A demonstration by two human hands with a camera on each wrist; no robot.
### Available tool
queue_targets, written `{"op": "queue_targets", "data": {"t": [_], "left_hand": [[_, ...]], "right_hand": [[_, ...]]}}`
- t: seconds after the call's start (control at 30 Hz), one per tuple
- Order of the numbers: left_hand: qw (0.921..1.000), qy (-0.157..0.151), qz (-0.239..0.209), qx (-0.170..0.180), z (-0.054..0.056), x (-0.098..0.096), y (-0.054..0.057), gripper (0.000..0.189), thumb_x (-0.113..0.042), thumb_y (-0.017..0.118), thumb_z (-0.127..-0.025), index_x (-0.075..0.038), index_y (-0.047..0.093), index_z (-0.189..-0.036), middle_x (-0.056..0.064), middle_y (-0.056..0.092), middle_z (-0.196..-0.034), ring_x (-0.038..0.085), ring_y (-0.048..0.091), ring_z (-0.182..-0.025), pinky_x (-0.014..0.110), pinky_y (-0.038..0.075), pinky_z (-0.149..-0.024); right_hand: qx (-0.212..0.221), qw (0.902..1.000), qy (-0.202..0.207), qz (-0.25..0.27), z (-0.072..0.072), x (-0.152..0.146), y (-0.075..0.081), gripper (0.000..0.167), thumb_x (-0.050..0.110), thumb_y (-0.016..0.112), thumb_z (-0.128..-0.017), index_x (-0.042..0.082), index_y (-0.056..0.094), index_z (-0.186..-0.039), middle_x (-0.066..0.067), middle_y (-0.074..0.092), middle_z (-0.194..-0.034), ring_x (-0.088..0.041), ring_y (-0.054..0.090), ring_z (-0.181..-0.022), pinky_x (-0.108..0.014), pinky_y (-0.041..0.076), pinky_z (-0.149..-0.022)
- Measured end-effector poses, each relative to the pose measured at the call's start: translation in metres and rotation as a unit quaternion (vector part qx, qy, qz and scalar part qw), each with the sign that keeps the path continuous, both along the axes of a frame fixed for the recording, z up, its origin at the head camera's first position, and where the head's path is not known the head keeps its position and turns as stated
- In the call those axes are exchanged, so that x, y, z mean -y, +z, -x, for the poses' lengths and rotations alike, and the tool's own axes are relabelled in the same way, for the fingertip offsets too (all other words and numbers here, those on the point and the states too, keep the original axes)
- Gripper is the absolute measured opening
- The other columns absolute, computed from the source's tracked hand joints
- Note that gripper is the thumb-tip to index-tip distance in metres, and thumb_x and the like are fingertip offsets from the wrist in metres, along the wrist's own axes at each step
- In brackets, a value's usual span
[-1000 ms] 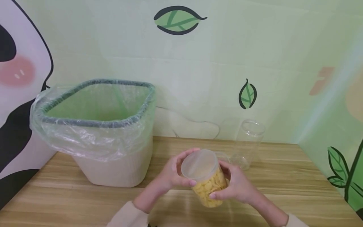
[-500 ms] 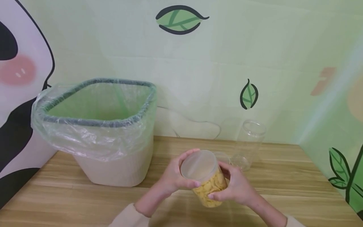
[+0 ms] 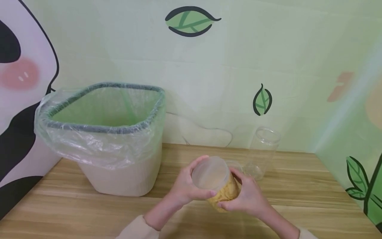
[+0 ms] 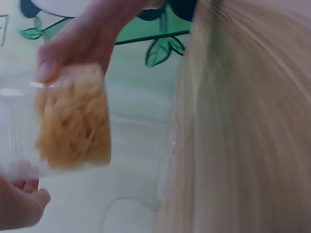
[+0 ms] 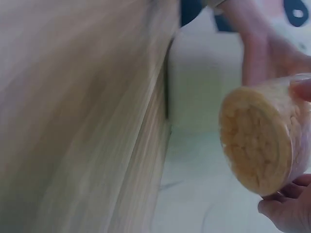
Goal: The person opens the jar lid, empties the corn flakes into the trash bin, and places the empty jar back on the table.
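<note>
Head view. At nine o'clock, sees a bin [image 3: 125,182] with a plastic liner [image 3: 107,147] on the wooden table [image 3: 74,212]; at six, grips a tilted jar [image 3: 228,191] around its lid [image 3: 210,173] with the curled fingers of the left hand [image 3: 188,187]; towards five, holds that jar, with yellow pieces [image 4: 75,128] inside, above the table, wrapping the right hand's [image 3: 249,196] bent fingers round its side; at four, sees an upright clear cylinder [image 3: 262,154].

Head view forward and down over the tabletop [image 3: 301,192], wrist views close, turned sideways, both sharing the jar [image 4: 75,121]
</note>
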State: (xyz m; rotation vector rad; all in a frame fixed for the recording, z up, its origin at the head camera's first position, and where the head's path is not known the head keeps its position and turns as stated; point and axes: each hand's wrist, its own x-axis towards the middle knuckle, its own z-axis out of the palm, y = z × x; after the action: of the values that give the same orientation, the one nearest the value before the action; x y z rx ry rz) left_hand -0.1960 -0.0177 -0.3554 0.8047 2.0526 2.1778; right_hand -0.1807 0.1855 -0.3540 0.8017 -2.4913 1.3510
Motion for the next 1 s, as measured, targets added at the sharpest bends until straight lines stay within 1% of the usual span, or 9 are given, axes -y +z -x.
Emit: {"op": "queue_targets", "data": {"t": [0.13, 0.2, 0.33, 0.47, 0.6, 0.7, 0.8, 0.93, 1.0], "left_hand": [[0.9991, 0.034, 0.019, 0.017, 0.000, -0.003, 0.000, 0.087, -0.026, 0.083, -0.060, -0.005, 0.041, -0.133, 0.014, 0.049, -0.124, 0.027, 0.051, -0.102, 0.037, 0.047, -0.081], [0.9989, 0.030, 0.025, 0.026, 0.000, -0.002, 0.003, 0.088, -0.026, 0.083, -0.061, -0.005, 0.039, -0.134, 0.015, 0.048, -0.126, 0.028, 0.050, -0.103, 0.037, 0.046, -0.082], [0.9977, 0.012, 0.054, 0.039, -0.002, 0.002, 0.013, 0.090, -0.027, 0.083, -0.063, -0.007, 0.035, -0.137, 0.013, 0.045, -0.130, 0.028, 0.048, -0.107, 0.038, 0.045, -0.085], [0.9974, -0.031, 0.057, 0.031, -0.002, 0.010, 0.021, 0.089, -0.022, 0.082, -0.065, -0.007, 0.033, -0.139, 0.011, 0.044, -0.134, 0.027, 0.045, -0.114, 0.042, 0.040, -0.093], [0.9948, -0.100, 0.014, 0.015, 0.001, 0.019, 0.020, 0.088, -0.017, 0.080, -0.069, -0.002, 0.030, -0.140, 0.013, 0.040, -0.138, 0.025, 0.040, -0.122, 0.047, 0.029, -0.103], [0.9875, -0.157, -0.012, 0.008, 0.005, 0.025, 0.017, 0.088, -0.017, 0.078, -0.071, 0.001, 0.027, -0.140, 0.015, 0.036, -0.140, 0.025, 0.036, -0.124, 0.050, 0.027, -0.103], [0.9788, -0.204, -0.023, 0.002, 0.009, 0.030, 0.014, 0.090, -0.021, 0.078, -0.071, 0.001, 0.025, -0.141, 0.016, 0.034, -0.142, 0.023, 0.035, -0.125, 0.046, 0.030, -0.102], [0.9693, -0.244, -0.028, -0.010, 0.012, 0.033, 0.013, 0.094, -0.022, 0.079, -0.070, 0.003, 0.022, -0.141, 0.018, 0.032, -0.143, 0.019, 0.035, -0.126, 0.041, 0.033, -0.101], [0.9652, -0.259, -0.030, -0.024, 0.014, 0.034, 0.013, 0.093, -0.020, 0.078, -0.071, 0.005, 0.021, -0.141, 0.019, 0.031, -0.142, 0.019, 0.036, -0.126, 0.041, 0.034, -0.100]], "right_hand": [[-0.026, 0.9994, -0.022, -0.008, 0.002, 0.001, -0.001, 0.076, 0.021, 0.087, -0.053, -0.004, 0.054, -0.117, -0.007, 0.063, -0.107, -0.017, 0.058, -0.099, -0.040, 0.046, -0.089], [-0.028, 0.9994, -0.018, -0.003, 0.002, 0.000, 0.000, 0.076, 0.020, 0.088, -0.052, -0.003, 0.054, -0.117, -0.007, 0.063, -0.108, -0.018, 0.058, -0.100, -0.040, 0.044, -0.090], [-0.025, 0.9997, -0.001, 0.004, 0.001, -0.002, 0.006, 0.077, 0.020, 0.087, -0.054, 0.000, 0.053, -0.120, -0.007, 0.062, -0.111, -0.018, 0.056, -0.103, -0.032, 0.044, -0.092], [-0.003, 0.9996, 0.026, 0.012, -0.001, -0.005, 0.013, 0.076, 0.019, 0.086, -0.058, -0.001, 0.051, -0.122, -0.010, 0.061, -0.112, -0.016, 0.057, -0.102, -0.024, 0.046, -0.088], [0.019, 0.9981, 0.055, 0.021, -0.002, -0.009, 0.016, 0.076, 0.012, 0.085, -0.058, -0.005, 0.049, -0.123, -0.014, 0.060, -0.112, -0.015, 0.057, -0.100, -0.024, 0.046, -0.086], [0.037, 0.9948, 0.091, 0.027, -0.002, -0.011, 0.017, 0.073, 0.009, 0.083, -0.059, -0.007, 0.049, -0.122, -0.015, 0.060, -0.110, -0.014, 0.057, -0.098, -0.025, 0.047, -0.085], [0.063, 0.9887, 0.132, 0.033, -0.002, -0.013, 0.018, 0.072, 0.008, 0.082, -0.061, -0.009, 0.048, -0.122, -0.017, 0.059, -0.110, -0.014, 0.058, -0.098, -0.026, 0.047, -0.085], [0.086, 0.9808, 0.169, 0.043, -0.002, -0.014, 0.017, 0.073, 0.008, 0.081, -0.064, -0.011, 0.045, -0.124, -0.018, 0.057, -0.113, -0.015, 0.057, -0.102, -0.025, 0.045, -0.088], [0.086, 0.9793, 0.178, 0.044, -0.001, -0.013, 0.016, 0.073, 0.009, 0.081, -0.064, -0.011, 0.045, -0.124, -0.019, 0.057, -0.114, -0.015, 0.057, -0.102, -0.026, 0.045, -0.088]]}}
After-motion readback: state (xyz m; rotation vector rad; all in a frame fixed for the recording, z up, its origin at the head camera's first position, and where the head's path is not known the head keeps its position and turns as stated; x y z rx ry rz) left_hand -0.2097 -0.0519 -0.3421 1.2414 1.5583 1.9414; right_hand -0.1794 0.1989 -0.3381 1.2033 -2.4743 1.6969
